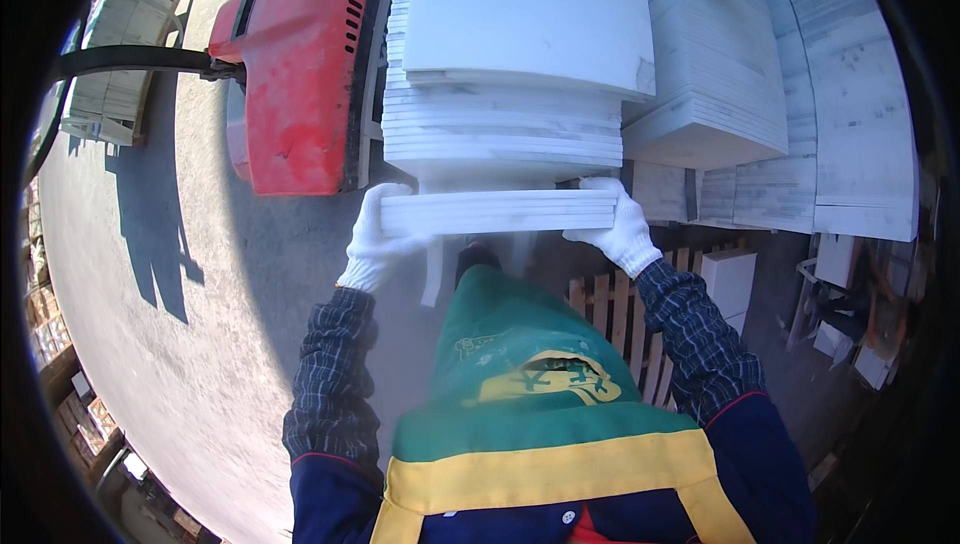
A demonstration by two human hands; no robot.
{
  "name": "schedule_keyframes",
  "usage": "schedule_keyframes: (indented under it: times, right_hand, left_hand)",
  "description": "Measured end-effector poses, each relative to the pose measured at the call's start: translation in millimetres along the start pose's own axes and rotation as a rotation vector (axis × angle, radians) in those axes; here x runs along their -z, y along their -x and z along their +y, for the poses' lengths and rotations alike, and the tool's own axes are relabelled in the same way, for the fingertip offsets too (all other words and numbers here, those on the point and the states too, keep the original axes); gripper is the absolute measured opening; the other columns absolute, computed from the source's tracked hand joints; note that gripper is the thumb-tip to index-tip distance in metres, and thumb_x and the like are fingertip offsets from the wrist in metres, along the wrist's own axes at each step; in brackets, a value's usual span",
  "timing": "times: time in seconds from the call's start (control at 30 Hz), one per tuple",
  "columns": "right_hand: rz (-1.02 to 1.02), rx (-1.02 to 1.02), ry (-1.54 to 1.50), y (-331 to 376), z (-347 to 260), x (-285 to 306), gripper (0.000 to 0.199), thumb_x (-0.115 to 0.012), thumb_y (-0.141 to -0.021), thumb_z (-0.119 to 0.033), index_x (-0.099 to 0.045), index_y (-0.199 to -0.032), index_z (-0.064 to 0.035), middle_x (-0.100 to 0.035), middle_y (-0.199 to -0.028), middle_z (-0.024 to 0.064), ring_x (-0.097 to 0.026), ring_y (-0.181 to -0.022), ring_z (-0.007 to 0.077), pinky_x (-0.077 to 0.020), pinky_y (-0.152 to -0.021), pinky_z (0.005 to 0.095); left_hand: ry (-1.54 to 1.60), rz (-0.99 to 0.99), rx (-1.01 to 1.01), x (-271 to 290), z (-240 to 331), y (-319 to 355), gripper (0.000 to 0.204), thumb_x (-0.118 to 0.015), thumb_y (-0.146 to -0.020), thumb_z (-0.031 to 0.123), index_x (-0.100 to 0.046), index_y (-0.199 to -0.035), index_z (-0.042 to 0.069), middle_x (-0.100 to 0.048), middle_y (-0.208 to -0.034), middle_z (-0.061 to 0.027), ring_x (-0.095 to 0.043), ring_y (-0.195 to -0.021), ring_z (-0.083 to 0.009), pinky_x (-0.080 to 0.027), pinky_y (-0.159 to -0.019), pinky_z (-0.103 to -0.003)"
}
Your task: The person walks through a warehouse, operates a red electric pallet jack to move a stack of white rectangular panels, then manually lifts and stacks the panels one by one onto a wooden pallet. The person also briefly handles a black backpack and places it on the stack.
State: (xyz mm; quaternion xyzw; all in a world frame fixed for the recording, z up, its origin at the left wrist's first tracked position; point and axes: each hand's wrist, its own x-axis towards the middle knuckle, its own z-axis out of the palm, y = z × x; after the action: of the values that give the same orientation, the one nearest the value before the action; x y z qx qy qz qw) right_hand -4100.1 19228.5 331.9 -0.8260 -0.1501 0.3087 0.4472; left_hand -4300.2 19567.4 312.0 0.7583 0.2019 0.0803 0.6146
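I see my left hand [375,234], in a white glove, clamped around the left end of a small bundle of white slabs [498,212], and my right hand [620,229] closed on its right end. The bundle sits at 12 o'clock from my green apron [520,374], just below the tall stack of white slabs [510,124]. A red machine [300,64] stands at 10 o'clock, a wooden pallet [615,309] at 3.
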Motion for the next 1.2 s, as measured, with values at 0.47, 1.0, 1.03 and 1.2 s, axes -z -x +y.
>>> schedule_keyframes:
  times: [0.47,1.0,1.03,1.2]
  right_hand:
    - [0.023,-0.153,-0.448,6.6,-2.1,7.4,0.074,-0.088,-0.072,0.003,-0.049,-0.134,-0.0042,-0.061,-0.129,0.0102,-0.063,-0.117,0.0233,-0.0572,-0.100,0.0402]
    - [-0.004,-0.222,-0.899,-3.0,4.2,-7.1,0.064,-0.084,-0.078,-0.001,-0.049,-0.131,-0.0048,-0.062,-0.124,0.0110,-0.064,-0.114,0.0245,-0.0583,-0.098,0.0441]
    - [0.000,-0.225,-0.914,-1.2,1.5,-7.9,0.067,-0.086,-0.075,-0.001,-0.050,-0.131,-0.0048,-0.063,-0.124,0.0105,-0.064,-0.114,0.0239,-0.0582,-0.098,0.0429]
    - [0.114,0.046,0.017,8.1,-8.8,-9.6,0.058,-0.082,-0.080,-0.039,-0.060,-0.122,-0.0062,-0.070,-0.112,0.0108,-0.068,-0.108,0.0280,-0.0548,-0.096,0.0413]
  left_hand:
    - [-0.123,-0.022,0.019,-6.8,30.3,-11.3,0.088,-0.101,-0.059,0.030,-0.053,-0.129,0.007,-0.060,-0.123,-0.0067,-0.061,-0.111,-0.0160,-0.053,-0.097,-0.033]
    - [-0.079,0.055,0.003,-0.4,7.7,-10.1,0.093,-0.099,-0.059,0.013,-0.047,-0.135,0.005,-0.058,-0.126,-0.0081,-0.062,-0.114,-0.0190,-0.057,-0.096,-0.035]
    - [-0.077,0.061,-0.024,-0.4,8.2,-10.0,0.093,-0.099,-0.058,0.013,-0.046,-0.135,0.006,-0.058,-0.126,-0.0082,-0.062,-0.114,-0.0191,-0.057,-0.096,-0.035]
    - [-0.046,0.069,-0.021,-1.6,12.6,-16.8,0.094,-0.099,-0.059,0.014,-0.045,-0.136,0.006,-0.058,-0.125,-0.0089,-0.062,-0.113,-0.0196,-0.056,-0.098,-0.036]
